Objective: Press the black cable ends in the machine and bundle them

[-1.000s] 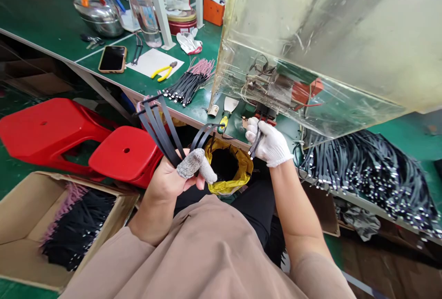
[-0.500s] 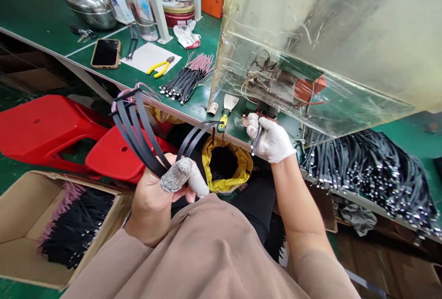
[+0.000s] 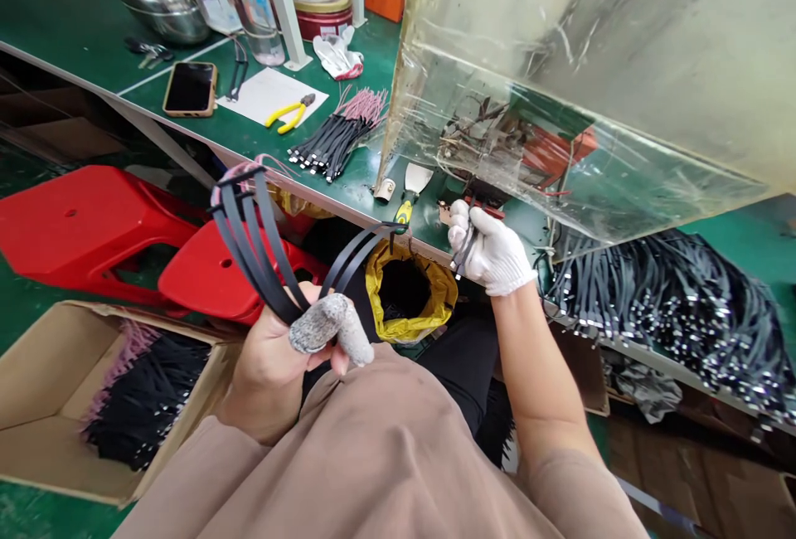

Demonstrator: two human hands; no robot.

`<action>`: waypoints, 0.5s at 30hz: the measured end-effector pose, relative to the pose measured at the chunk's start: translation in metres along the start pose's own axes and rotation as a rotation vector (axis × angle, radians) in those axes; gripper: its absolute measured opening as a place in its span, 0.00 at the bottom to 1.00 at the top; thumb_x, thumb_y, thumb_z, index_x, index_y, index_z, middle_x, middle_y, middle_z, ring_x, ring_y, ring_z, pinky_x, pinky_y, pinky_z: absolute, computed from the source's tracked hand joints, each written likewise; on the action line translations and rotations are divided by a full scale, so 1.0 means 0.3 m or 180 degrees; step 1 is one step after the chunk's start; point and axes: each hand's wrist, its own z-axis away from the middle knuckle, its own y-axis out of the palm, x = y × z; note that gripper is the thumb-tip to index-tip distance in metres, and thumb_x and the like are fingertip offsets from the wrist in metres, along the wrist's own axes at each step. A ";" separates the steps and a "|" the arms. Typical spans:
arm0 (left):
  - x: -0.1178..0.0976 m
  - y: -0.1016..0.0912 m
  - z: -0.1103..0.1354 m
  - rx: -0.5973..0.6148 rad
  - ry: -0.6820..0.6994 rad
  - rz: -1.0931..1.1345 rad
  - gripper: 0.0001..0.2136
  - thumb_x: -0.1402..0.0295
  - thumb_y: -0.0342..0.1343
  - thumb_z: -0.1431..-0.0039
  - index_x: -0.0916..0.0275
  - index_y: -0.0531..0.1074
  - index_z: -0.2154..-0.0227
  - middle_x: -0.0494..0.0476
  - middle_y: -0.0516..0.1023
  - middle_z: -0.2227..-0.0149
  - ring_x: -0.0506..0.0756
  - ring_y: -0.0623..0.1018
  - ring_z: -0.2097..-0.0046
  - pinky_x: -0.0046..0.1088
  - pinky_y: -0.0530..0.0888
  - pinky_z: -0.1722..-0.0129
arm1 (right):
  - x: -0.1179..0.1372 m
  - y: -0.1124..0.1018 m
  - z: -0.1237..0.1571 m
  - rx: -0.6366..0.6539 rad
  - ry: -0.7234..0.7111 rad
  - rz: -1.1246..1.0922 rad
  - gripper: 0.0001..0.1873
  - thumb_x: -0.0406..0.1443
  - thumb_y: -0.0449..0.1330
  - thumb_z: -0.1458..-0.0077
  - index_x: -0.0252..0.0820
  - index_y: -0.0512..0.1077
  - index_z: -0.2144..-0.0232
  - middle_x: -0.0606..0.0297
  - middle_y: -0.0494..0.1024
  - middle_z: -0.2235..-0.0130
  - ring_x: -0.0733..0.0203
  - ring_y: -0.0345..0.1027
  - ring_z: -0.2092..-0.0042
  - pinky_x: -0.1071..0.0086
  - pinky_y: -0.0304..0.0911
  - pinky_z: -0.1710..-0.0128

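My left hand point(image 3: 283, 352), bare but for grey finger cots on thumb and forefinger, is closed round a fan of several flat black cables point(image 3: 249, 232) that stick up and left. My right hand point(image 3: 491, 253), in a white glove, is closed on a short black cable point(image 3: 463, 250) at the bench edge, just below the machine point(image 3: 497, 149) behind the clear plastic guard point(image 3: 560, 50). A yellow-lined bin point(image 3: 410, 294) sits between my hands, below the bench edge.
A big heap of black cables point(image 3: 672, 298) lies on the green bench at right. A cardboard box point(image 3: 55, 406) of finished cables stands lower left, beside red stools point(image 3: 205, 269). On the bench: a cable bundle point(image 3: 329, 141), yellow pliers point(image 3: 286, 114), a phone point(image 3: 190, 87), a scraper point(image 3: 410, 191).
My left hand with its cable fan has dropped lower and leftward, then steadied. My right hand has stayed at the machine, gripping its cable.
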 end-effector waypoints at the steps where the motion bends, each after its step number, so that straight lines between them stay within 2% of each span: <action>1: 0.000 0.002 -0.004 0.0180 -0.0111 -0.0083 0.19 0.52 0.66 0.45 0.62 0.79 0.81 0.56 0.72 0.86 0.52 0.72 0.84 0.23 0.59 0.89 | -0.015 -0.022 0.013 0.0252 0.0087 0.0103 0.12 0.37 0.48 0.28 0.39 0.70 0.58 0.67 0.78 0.68 0.70 0.73 0.72 0.78 0.74 0.72; 3: 0.018 0.003 -0.012 0.0431 -0.0531 -0.0202 0.22 0.48 0.63 0.44 0.63 0.79 0.81 0.58 0.74 0.84 0.50 0.69 0.86 0.23 0.58 0.90 | -0.068 -0.082 0.043 0.0846 0.0512 0.0381 0.18 0.47 0.52 0.30 0.39 0.71 0.57 0.65 0.79 0.67 0.66 0.75 0.71 0.72 0.75 0.72; 5: 0.064 0.002 -0.020 0.0510 -0.0986 -0.0363 0.26 0.44 0.61 0.43 0.65 0.77 0.82 0.59 0.74 0.84 0.48 0.65 0.86 0.24 0.57 0.88 | -0.148 -0.150 0.070 0.1346 0.1159 0.0606 0.29 0.58 0.54 0.36 0.37 0.71 0.55 0.59 0.80 0.65 0.57 0.78 0.68 0.62 0.77 0.72; 7: 0.135 -0.001 -0.027 0.0623 -0.1390 -0.0702 0.29 0.43 0.58 0.42 0.66 0.76 0.84 0.58 0.71 0.85 0.46 0.61 0.86 0.24 0.55 0.86 | -0.242 -0.204 0.084 0.1456 0.1552 0.0543 0.37 0.63 0.53 0.40 0.35 0.71 0.52 0.54 0.81 0.62 0.51 0.79 0.64 0.54 0.78 0.67; 9: 0.220 -0.006 -0.032 0.0755 -0.1770 -0.1090 0.31 0.42 0.57 0.43 0.66 0.74 0.85 0.57 0.70 0.85 0.45 0.60 0.84 0.24 0.53 0.84 | -0.327 -0.235 0.079 0.1075 0.1407 0.0212 0.35 0.61 0.49 0.36 0.35 0.71 0.50 0.53 0.81 0.59 0.52 0.79 0.60 0.55 0.78 0.61; 11: 0.303 -0.015 -0.030 0.0823 -0.2077 -0.1426 0.31 0.41 0.56 0.42 0.65 0.73 0.86 0.55 0.69 0.85 0.46 0.59 0.83 0.26 0.54 0.82 | -0.389 -0.250 0.053 0.0413 0.0982 -0.0103 0.27 0.53 0.46 0.30 0.37 0.71 0.51 0.57 0.81 0.58 0.58 0.79 0.60 0.61 0.78 0.58; 13: 0.374 -0.025 -0.020 0.0853 -0.2306 -0.1670 0.31 0.42 0.54 0.41 0.65 0.72 0.86 0.53 0.66 0.86 0.47 0.59 0.82 0.27 0.56 0.80 | -0.428 -0.267 0.010 -0.0383 0.0605 -0.0135 0.19 0.44 0.46 0.28 0.38 0.72 0.56 0.62 0.80 0.63 0.63 0.77 0.65 0.65 0.77 0.61; 15: 0.426 -0.033 -0.008 0.0939 -0.2475 -0.1818 0.30 0.43 0.53 0.40 0.64 0.71 0.86 0.52 0.66 0.86 0.48 0.60 0.81 0.28 0.58 0.78 | -0.451 -0.296 -0.042 -0.1120 0.0368 0.0047 0.14 0.39 0.48 0.29 0.39 0.69 0.63 0.67 0.77 0.70 0.67 0.71 0.73 0.70 0.75 0.69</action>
